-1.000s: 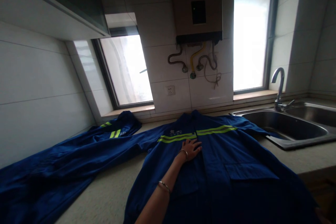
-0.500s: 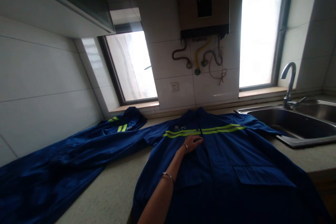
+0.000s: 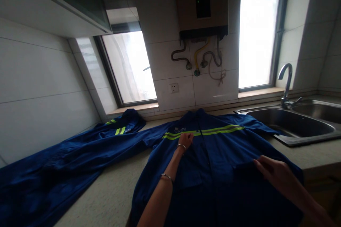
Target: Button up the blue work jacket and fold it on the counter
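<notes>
A blue jacket (image 3: 213,163) lies front-up and spread flat on the bench (image 3: 112,191), collar toward the tiled wall and hem toward the viewer, so its long axis runs from the near edge away to the wall. The left hand (image 3: 186,139) rests flat and released on the chest, fingers touching the yellow-green stripe (image 3: 204,131) just left of the closed front. The right hand (image 3: 274,172) lies nearer the viewer on the jacket's right side, at the pocket flap (image 3: 243,166); its fingers are curled onto the cloth, but whether they pinch it cannot be told. The left hand is thus the nearer to the collar, the right the nearer to the hem and right edge. The left sleeve runs out leftward to a second blue garment (image 3: 66,163), which lies along the bench toward the left window; the right sleeve reaches the rim of the sink (image 3: 293,138). The basin in view holds nothing visible; a tap (image 3: 286,85) stands behind it.
</notes>
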Demonstrator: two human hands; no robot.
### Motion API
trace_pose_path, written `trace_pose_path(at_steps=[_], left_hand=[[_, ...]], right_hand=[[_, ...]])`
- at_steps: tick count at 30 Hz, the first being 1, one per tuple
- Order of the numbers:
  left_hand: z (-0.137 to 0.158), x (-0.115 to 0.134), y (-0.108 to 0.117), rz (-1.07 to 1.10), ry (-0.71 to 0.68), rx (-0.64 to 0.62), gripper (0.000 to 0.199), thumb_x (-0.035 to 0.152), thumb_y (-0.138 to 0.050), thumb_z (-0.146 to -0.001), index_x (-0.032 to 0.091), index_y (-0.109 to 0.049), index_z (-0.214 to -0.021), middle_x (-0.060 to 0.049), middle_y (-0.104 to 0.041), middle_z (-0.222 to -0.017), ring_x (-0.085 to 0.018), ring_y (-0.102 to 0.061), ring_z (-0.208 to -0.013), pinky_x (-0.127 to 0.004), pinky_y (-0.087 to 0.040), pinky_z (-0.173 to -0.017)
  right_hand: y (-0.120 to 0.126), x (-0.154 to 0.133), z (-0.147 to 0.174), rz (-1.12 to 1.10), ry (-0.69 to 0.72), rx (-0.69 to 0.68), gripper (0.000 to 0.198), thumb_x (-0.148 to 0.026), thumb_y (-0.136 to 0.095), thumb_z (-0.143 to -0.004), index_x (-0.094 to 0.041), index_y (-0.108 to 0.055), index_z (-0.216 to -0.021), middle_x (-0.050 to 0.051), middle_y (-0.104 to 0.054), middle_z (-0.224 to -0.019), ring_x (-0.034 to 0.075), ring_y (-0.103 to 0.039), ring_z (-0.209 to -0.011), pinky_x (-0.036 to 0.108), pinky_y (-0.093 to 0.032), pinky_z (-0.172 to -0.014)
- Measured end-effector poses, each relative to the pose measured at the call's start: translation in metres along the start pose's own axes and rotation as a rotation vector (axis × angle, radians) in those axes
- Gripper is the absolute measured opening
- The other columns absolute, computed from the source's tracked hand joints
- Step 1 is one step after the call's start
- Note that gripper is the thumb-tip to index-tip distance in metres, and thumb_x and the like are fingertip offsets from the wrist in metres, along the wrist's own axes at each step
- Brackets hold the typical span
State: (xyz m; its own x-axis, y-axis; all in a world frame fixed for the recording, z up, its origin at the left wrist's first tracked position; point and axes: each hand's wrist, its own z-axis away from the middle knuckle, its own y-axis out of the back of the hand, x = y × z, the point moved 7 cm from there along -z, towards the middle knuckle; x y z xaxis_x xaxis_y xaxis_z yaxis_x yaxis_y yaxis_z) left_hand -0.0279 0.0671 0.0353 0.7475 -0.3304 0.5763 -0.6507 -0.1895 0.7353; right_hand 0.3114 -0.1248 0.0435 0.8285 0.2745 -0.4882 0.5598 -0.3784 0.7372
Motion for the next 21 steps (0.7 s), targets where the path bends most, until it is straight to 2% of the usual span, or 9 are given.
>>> trace_pose_path(at_steps=[3,5,8,11,14,17,21], left_hand=[[0.002,0.000,0.001,-0.045,-0.001,0.001,0.043,0.036,-0.037,-0.089,0.014,-0.071,-0.074,-0.003,-0.065,-0.056,-0.015,-0.061,-0.061,-0.023,-0.042,-0.061],[0.004,0.001,0.002,-0.061,-0.003,-0.009,0.043,0.036,-0.037,-0.089,0.015,-0.071,-0.073,-0.003,-0.065,-0.057,-0.015,-0.061,-0.061,-0.023,-0.042,-0.061],[0.007,0.001,0.003,-0.063,-0.002,-0.013,0.043,0.036,-0.037,-0.089,0.015,-0.071,-0.073,-0.003,-0.065,-0.056,-0.015,-0.060,-0.060,-0.022,-0.040,-0.058],[0.008,0.001,0.004,-0.063,-0.012,-0.007,0.043,0.035,-0.037,-0.089,0.014,-0.071,-0.073,-0.004,-0.065,-0.057,-0.015,-0.060,-0.058,-0.022,-0.039,-0.057],[0.007,0.002,0.003,-0.080,-0.036,-0.003,0.041,0.034,-0.039,-0.089,0.014,-0.071,-0.072,-0.004,-0.065,-0.058,-0.015,-0.059,-0.059,-0.022,-0.039,-0.057],[0.006,0.003,0.000,-0.075,-0.049,-0.007,0.040,0.033,-0.040,-0.088,0.014,-0.070,-0.071,-0.004,-0.064,-0.058,-0.014,-0.059,-0.059,-0.021,-0.038,-0.057],[0.006,0.003,-0.007,-0.036,-0.030,-0.044,0.040,0.032,-0.039,-0.088,0.013,-0.071,-0.073,-0.003,-0.064,-0.056,-0.014,-0.058,-0.055,-0.021,-0.038,-0.055]], right_hand=[[-0.033,-0.068,-0.050,0.121,0.057,-0.137,0.035,-0.047,-0.040,-0.086,-0.024,-0.055,-0.065,0.005,-0.061,-0.061,0.015,-0.057,-0.052,0.027,-0.040,-0.050],[-0.054,-0.107,-0.082,0.205,0.119,-0.188,0.032,-0.041,-0.040,-0.087,-0.022,-0.060,-0.069,0.005,-0.065,-0.069,0.016,-0.061,-0.062,0.026,-0.041,-0.056],[-0.097,-0.134,-0.123,0.319,0.169,-0.321,0.029,-0.036,-0.045,-0.085,-0.017,-0.066,-0.082,0.012,-0.068,-0.084,0.024,-0.065,-0.080,0.028,-0.044,-0.065],[-0.139,-0.132,-0.152,0.362,0.136,-0.416,0.035,-0.039,-0.049,-0.083,-0.011,-0.068,-0.093,0.018,-0.066,-0.098,0.031,-0.062,-0.094,0.034,-0.046,-0.076],[-0.166,-0.118,-0.170,0.350,0.063,-0.430,0.036,-0.035,-0.049,-0.084,-0.009,-0.067,-0.100,0.020,-0.065,-0.104,0.032,-0.061,-0.099,0.036,-0.047,-0.079],[-0.178,-0.099,-0.181,0.327,-0.015,-0.431,0.038,-0.035,-0.047,-0.085,-0.007,-0.067,-0.102,0.021,-0.065,-0.103,0.030,-0.062,-0.097,0.033,-0.048,-0.076],[-0.183,-0.082,-0.187,0.247,-0.083,-0.493,0.044,-0.040,-0.043,-0.086,-0.006,-0.071,-0.085,0.018,-0.069,-0.082,0.022,-0.067,-0.074,0.024,-0.049,-0.064]])
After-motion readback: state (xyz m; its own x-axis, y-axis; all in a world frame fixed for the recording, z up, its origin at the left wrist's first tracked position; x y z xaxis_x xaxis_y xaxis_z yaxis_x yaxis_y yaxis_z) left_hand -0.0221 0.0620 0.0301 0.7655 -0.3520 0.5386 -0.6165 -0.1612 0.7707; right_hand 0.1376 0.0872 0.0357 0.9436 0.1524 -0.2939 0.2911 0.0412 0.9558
